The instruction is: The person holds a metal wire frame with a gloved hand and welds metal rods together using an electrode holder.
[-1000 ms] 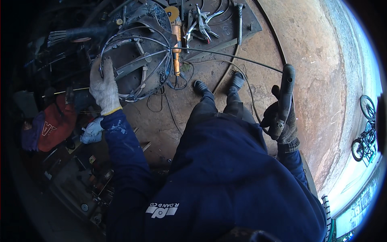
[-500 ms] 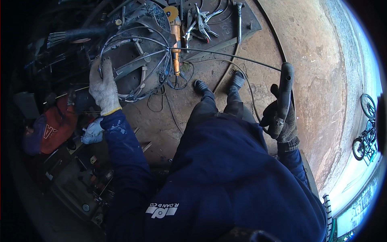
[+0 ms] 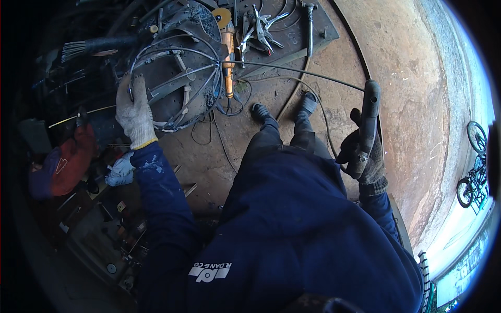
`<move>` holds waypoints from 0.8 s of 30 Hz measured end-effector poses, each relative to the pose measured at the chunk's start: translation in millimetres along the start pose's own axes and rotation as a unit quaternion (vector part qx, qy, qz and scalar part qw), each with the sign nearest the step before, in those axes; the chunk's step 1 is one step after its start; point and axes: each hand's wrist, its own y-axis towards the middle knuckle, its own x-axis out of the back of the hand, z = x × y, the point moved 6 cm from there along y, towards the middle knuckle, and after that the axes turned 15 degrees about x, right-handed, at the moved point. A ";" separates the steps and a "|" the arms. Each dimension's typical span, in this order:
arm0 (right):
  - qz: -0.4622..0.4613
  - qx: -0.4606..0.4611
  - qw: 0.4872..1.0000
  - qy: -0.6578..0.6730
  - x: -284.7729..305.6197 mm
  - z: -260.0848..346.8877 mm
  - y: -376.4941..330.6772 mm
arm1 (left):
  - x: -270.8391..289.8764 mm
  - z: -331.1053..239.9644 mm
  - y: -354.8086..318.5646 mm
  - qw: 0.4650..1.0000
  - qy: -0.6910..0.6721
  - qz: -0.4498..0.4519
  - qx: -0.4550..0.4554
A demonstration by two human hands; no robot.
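My left hand (image 3: 134, 112), in a pale knit glove with a yellow cuff edge, grips the outer bar of a round metal frame (image 3: 175, 50). The frame's curved bars meet at a joint on its right side. My right hand (image 3: 368, 159), in a dark glove, is closed around a dark, tube-shaped welding electrode holder (image 3: 370, 99). From its upper part a long thin welding rod (image 3: 292, 69) runs left to the bars' joint; whether its tip touches cannot be told. An orange angle grinder (image 3: 228, 57) with a yellowish disc lies just right of the frame.
Locking pliers (image 3: 257, 31) and a hammer (image 3: 310, 26) lie on the metal table (image 3: 326, 36). Cables (image 3: 324, 117) cross the floor near my feet. A co-worker in a red top (image 3: 73, 156) is at the left, by a long thin strip (image 3: 78, 117). Bicycles (image 3: 472, 172) stand far right.
The co-worker at the left has shifted slightly, and more of the thin strip now shows. My hands, the frame and the rod hold practically the same positions.
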 end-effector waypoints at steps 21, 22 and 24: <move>-0.016 -0.016 1.000 -0.018 -7.9 14.7 0.8 | 0.7 -1.4 -4.6 0.999 0.033 0.004 0.039; -0.020 -0.014 1.000 -0.007 -6.9 11.5 1.6 | 0.9 0.7 -2.7 0.997 0.042 0.015 0.057; -0.023 0.000 0.999 0.030 -7.4 11.3 3.3 | 0.8 10.3 2.6 0.999 0.044 -0.006 0.027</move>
